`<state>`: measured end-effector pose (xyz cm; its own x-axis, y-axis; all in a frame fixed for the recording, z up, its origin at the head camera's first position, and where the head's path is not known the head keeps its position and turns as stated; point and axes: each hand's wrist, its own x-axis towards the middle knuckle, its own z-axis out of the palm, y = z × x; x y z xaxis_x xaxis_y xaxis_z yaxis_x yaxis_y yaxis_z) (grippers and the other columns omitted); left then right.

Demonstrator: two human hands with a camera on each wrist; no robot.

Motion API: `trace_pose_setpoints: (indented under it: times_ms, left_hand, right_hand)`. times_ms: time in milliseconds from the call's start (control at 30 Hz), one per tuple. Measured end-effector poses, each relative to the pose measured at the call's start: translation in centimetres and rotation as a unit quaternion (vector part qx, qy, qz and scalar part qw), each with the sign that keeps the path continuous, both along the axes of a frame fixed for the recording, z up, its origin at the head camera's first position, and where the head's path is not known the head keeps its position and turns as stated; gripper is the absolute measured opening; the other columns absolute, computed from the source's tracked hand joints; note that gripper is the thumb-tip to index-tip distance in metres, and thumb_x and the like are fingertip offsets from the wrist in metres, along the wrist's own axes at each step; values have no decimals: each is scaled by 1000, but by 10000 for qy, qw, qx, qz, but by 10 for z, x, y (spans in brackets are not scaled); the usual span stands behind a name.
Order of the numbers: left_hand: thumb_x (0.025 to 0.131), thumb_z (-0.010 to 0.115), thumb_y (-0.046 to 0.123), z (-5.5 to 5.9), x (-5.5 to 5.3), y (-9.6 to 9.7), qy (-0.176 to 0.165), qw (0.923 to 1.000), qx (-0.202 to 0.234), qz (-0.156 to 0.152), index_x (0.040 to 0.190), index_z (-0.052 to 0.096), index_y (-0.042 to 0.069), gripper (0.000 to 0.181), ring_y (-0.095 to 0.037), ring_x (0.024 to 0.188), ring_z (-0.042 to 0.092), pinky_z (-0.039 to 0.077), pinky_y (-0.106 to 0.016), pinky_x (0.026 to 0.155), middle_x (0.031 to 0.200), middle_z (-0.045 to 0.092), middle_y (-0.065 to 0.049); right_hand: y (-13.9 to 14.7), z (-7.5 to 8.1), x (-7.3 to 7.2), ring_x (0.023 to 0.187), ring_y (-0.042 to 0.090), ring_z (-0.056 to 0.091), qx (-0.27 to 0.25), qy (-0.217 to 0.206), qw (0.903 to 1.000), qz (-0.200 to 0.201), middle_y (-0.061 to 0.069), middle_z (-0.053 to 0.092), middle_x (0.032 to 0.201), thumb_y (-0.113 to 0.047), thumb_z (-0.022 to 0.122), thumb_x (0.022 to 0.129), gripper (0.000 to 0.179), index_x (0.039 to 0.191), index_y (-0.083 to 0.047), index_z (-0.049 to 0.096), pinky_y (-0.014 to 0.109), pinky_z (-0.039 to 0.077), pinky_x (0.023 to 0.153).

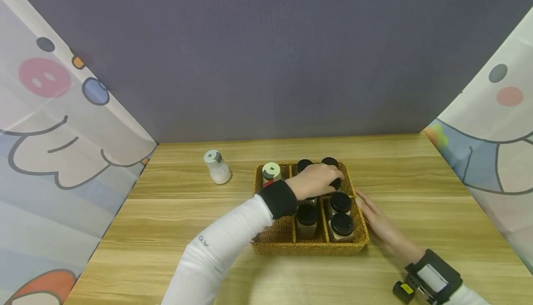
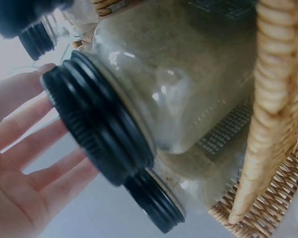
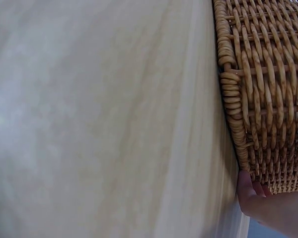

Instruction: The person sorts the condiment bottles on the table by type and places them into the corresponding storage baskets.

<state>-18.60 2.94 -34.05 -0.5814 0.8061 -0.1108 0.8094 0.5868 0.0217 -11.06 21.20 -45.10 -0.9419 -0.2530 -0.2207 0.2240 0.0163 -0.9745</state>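
Note:
My left hand point(image 1: 316, 181) reaches over the wicker basket point(image 1: 308, 248) to the jars in its far right part. Its fingers are spread and fairly straight beside a black-lidded jar point(image 2: 102, 116) in the left wrist view, with some fingertips hidden behind the lid. From the head, a black lid point(image 1: 335, 183) shows just beneath these fingers. My right hand point(image 1: 381, 224) rests against the basket's right outer wall, fingers extended. In the right wrist view its fingertips point(image 3: 246, 191) touch the wicker point(image 3: 268, 99). Other black-lidded jars point(image 1: 342, 225) stand in the basket's compartments.
A pale-lidded jar of white contents point(image 1: 218, 170) stands on the wooden table point(image 1: 175, 221), left of the basket. Another pale-lidded jar point(image 1: 271, 171) sits in the basket's back left. A grey wall point(image 1: 291, 64) rises behind; printed cloths point(image 1: 41, 157) flank the table.

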Motion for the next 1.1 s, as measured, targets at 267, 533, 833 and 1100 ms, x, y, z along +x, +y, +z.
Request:
trace_pose_setpoints:
  times_ms: [267, 533, 833, 1100]
  left_hand:
    - [84, 60, 27, 7, 3, -11, -52, 9992, 331, -218, 120, 56, 15, 37, -11, 98, 56, 44, -14, 82, 118, 55, -1]
    - [85, 59, 25, 13, 3, -24, 14, 9974, 674, -262, 117, 58, 16, 33, -10, 99, 55, 44, -15, 82, 116, 56, 1]
    - [87, 57, 19, 19, 1, -51, -33, 9911, 1328, -61, 114, 60, 11, 28, -14, 103, 54, 46, -19, 84, 118, 56, -3]
    - [85, 59, 15, 25, -3, -80, 269, 9809, 1876, 446, 108, 62, 7, 24, -17, 96, 57, 48, -24, 81, 110, 59, -7]
  right_hand:
    - [1, 2, 0, 110, 21, 42, 244, 8, 9997, 21, 25, 12, 141, -38, 30, 96, 62, 143, -10, 1, 32, 43, 86]
    - [2, 2, 0, 118, 36, 33, 325, 72, 9994, 74, 26, 9, 142, -38, 29, 96, 61, 143, -10, 1, 42, 40, 92]
    - [2, 2, 0, 123, 42, 24, 308, 74, 9995, 80, 26, 5, 143, -38, 28, 96, 62, 143, -10, -1, 51, 33, 97]
    - [1, 3, 0, 119, 33, 32, 435, 101, 9990, 21, 26, 13, 141, -39, 29, 96, 62, 142, -8, 1, 29, 41, 88]
